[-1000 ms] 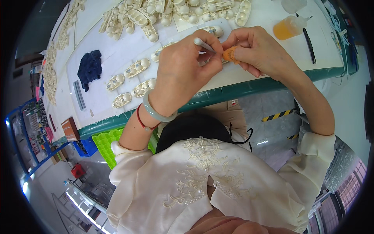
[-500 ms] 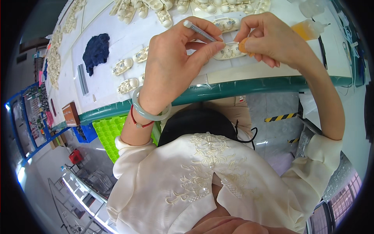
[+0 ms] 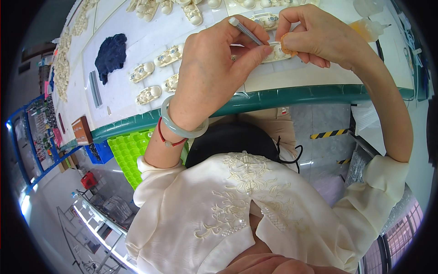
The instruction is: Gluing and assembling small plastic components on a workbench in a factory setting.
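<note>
My left hand (image 3: 214,64) is closed round a slim pen-like tool (image 3: 246,31) with a grey ribbed shaft and a white end. Its lower tip is hidden by my fingers and thumb. Opposite it, my right hand (image 3: 326,39) pinches a small orange piece (image 3: 286,45); whether this is a scrap of sponge or a finger cover I cannot tell. Both sets of fingertips meet at a cream moulded part (image 3: 277,54) with rounded bumps, lying on the white tabletop and partly covered by my hands. A similar part (image 3: 265,21) lies just beyond.
More cream parts (image 3: 169,55) lie left of my left hand, with others (image 3: 192,16) piled at the back. A dark blue lump (image 3: 111,57) and grey strips (image 3: 95,89) sit farther left. A bottle of amber liquid (image 3: 367,29) lies at right. Green edging (image 3: 292,95) borders the table.
My left hand and the pen-like tool have shifted slightly right. My right hand has moved a little right as well, still pinching the orange piece by the cream part.
</note>
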The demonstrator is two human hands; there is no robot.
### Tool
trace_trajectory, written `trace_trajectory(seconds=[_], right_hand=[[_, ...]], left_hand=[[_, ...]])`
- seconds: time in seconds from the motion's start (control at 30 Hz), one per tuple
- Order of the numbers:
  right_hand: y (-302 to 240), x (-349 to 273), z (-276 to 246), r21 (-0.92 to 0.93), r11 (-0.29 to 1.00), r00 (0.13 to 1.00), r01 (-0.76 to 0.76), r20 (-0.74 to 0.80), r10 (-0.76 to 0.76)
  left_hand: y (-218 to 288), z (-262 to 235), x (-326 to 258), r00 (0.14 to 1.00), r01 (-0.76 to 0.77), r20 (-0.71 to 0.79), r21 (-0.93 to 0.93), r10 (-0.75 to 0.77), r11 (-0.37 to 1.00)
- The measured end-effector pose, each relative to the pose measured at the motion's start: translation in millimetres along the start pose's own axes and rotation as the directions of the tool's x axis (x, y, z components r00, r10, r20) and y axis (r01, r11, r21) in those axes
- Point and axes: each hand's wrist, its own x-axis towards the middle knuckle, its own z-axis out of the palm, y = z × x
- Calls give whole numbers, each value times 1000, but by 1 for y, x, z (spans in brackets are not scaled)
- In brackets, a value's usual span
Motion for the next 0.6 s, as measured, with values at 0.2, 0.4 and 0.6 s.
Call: trace_trajectory(seconds=[0.2, 0.4, 0.6], right_hand=[[36, 1, 8, -65, 975, 956, 213, -192, -222], [28, -2, 5, -69, 967, 959, 246, -124, -253], [35, 18, 1, -193, 423, 451, 885, 134, -883]], left_hand=[[-1, 5, 2, 1000, -8, -18, 65, 10, 998], [-12, 9, 4, 975, -190, -98, 101, 200, 977], [-9, 11, 3, 979, -170, -95, 92, 178, 981]])
